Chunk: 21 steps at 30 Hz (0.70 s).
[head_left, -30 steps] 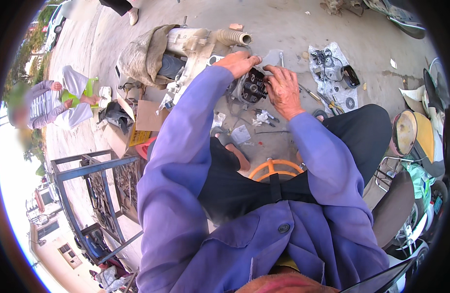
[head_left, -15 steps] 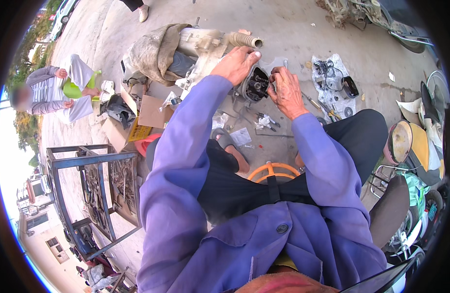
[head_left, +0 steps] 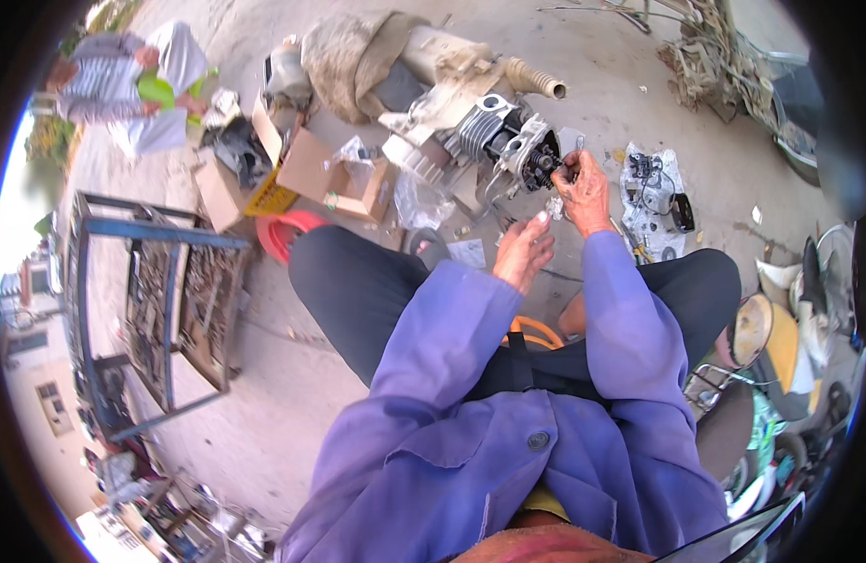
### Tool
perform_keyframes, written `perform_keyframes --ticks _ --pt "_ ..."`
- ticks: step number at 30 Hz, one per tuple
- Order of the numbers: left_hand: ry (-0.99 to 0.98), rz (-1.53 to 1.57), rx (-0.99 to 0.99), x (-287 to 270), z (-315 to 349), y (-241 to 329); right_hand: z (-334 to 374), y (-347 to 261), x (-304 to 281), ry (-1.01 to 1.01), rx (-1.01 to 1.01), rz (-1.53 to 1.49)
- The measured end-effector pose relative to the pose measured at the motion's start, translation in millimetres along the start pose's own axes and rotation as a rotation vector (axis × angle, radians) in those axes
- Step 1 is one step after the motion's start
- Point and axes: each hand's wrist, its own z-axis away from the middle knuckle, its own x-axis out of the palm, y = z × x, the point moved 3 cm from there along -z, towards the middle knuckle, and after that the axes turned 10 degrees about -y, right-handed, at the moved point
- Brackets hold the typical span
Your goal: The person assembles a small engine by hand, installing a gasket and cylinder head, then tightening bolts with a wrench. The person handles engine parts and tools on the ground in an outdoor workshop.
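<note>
A motorcycle engine lies on the ground ahead of me, its finned cylinder (head_left: 485, 126) pointing right. At its end the cylinder head (head_left: 521, 150) shows its dark valve gear (head_left: 544, 165). My right hand (head_left: 586, 194) is at that end, thumb and fingers pinched together against the valve gear. Whatever the pinch holds is hidden by the fingers. Nearer to me, my left hand (head_left: 524, 251) hangs below the cylinder head, apart from it. Its fingers are loosely spread, with nothing visible in them.
A sackcloth (head_left: 344, 58) and a ribbed hose (head_left: 536, 79) lie on the engine's far part. Cardboard boxes (head_left: 365, 190) stand at left, beside a blue metal rack (head_left: 160, 228). Parts lie on a plastic sheet (head_left: 652, 214) at right. A person (head_left: 104, 84) sits at far left.
My left hand has come off the engine and moved back toward me. My right hand stays at the cylinder head. The view has shifted, and more of the finned cylinder shows.
</note>
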Motion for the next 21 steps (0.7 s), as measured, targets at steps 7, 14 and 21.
perform_keyframes --ticks 7,14,21 --pt "0.030 0.325 0.104 5.1 -46.5 -11.8 -4.9 -15.8 -13.5 -0.082 -0.106 0.173" --pt "-0.062 0.407 0.239 10.8 -57.0 20.0 -16.6 -60.5 -30.8 -0.037 -0.158 0.392" --pt "-0.015 0.443 0.213 7.9 -70.2 43.7 -25.1 -45.8 -41.6 -0.316 -0.118 0.215"
